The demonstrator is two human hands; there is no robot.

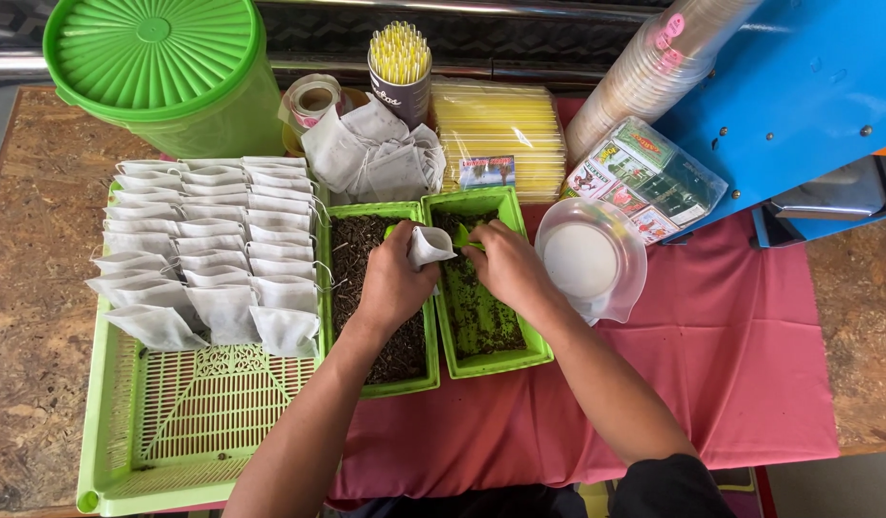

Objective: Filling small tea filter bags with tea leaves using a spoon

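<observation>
Filled bags (208, 245) left of trays (481, 357)

Clear bag of colourful printed packets (644, 177) right of flat yellow straw pack with small picture label (486, 171).

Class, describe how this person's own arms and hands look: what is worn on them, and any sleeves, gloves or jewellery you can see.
Both forearms are bare. The left hand and right hand have no gloves, and no rings, watch or bracelet show. A dark, black sleeve covers the right upper arm near the bottom edge; no sleeve shows on the left arm.
</observation>
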